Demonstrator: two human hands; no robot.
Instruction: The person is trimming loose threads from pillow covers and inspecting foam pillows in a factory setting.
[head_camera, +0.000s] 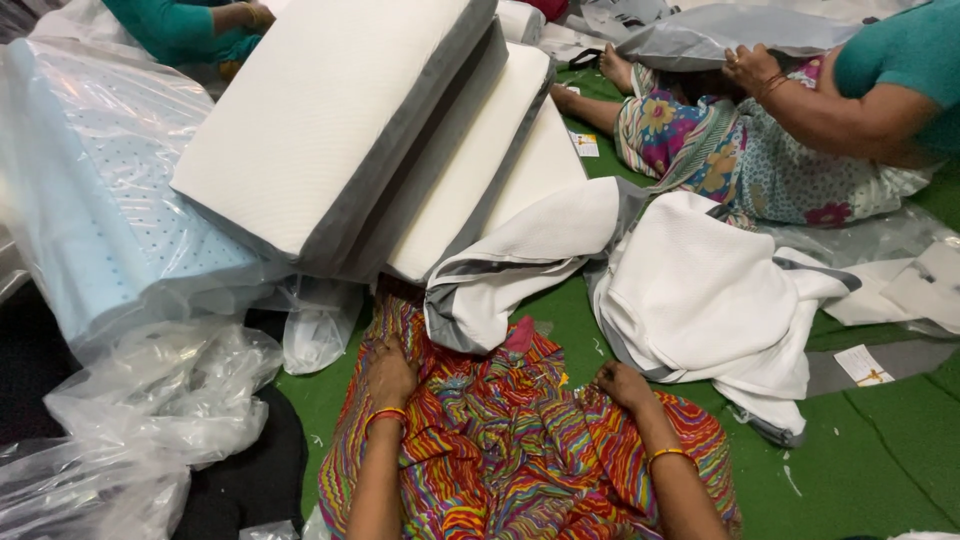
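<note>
My left hand (388, 372) rests palm down on my lap, on a bright striped multicoloured skirt (500, 450). My right hand (622, 384) also lies on the skirt, fingers curled, holding nothing. Just beyond my knees lies an empty white pillow cover with grey edging (520, 258). A second white and grey cover (700, 300) is crumpled to the right of it, close to my right hand. Covered white foam pillows with grey sides (330, 120) lean in a stack ahead of me.
Blue dotted foam in clear plastic (100, 200) lies at left, with crumpled plastic bags (150, 400) below it. A person in a floral dress (760, 150) sits at right handling a grey cover. Another person's arm in a teal sleeve (190, 25) is at top left. Green mat (880, 450) covers the floor.
</note>
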